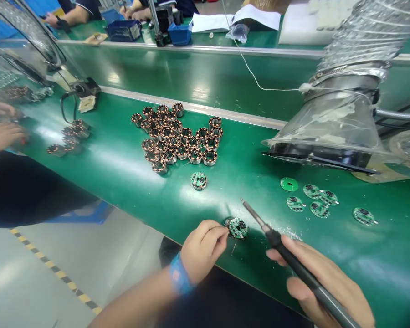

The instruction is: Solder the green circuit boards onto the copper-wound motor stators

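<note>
My left hand [203, 248] is closed in a pinch at the edge of a small coil with a round green circuit board [238, 228] on top, near the front edge of the green table [130, 177]. My right hand [323, 282] grips a soldering iron [287, 253], its tip raised just right of that board. Another coil with a board [199, 180] lies farther back.
A cluster of several copper-wound coils [177, 134] lies mid-table. Several loose round green boards [310, 198] lie at the right, below a clear fume hood with a silver duct [341, 114]. Another person's hands [2, 132] work at the left beside more coils [70, 136].
</note>
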Demonstrator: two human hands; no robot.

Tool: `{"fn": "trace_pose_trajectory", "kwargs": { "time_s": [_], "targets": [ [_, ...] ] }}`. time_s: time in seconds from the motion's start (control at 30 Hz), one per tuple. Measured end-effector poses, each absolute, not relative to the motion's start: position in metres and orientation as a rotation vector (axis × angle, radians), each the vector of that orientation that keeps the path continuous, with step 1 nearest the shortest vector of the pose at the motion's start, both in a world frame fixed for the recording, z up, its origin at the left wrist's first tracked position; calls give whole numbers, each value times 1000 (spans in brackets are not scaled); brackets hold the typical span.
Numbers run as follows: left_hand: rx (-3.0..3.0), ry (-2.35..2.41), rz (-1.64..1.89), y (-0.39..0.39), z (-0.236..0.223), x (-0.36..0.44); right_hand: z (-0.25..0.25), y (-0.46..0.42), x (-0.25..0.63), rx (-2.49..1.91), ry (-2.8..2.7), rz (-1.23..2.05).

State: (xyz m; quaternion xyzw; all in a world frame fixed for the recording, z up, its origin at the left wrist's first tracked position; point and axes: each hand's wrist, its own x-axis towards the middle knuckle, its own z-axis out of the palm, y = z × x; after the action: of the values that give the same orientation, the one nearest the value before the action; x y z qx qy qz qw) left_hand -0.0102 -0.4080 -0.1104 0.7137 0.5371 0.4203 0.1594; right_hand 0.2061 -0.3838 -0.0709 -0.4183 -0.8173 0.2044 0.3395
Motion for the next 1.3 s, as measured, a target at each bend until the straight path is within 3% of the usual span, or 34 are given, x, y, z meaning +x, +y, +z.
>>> {"fn": "trace_pose_trajectory", "kwargs": {
  "time_s": [0.8, 1.3],
  "targets": [
    [2074, 1470, 1043, -404, -107, -20, -49, -385, 199, -962, -2100, 543],
    [1898, 1523, 968, -397, -91, -25, -86, -354, 171, -870, -2281, 632]
  ]
}}
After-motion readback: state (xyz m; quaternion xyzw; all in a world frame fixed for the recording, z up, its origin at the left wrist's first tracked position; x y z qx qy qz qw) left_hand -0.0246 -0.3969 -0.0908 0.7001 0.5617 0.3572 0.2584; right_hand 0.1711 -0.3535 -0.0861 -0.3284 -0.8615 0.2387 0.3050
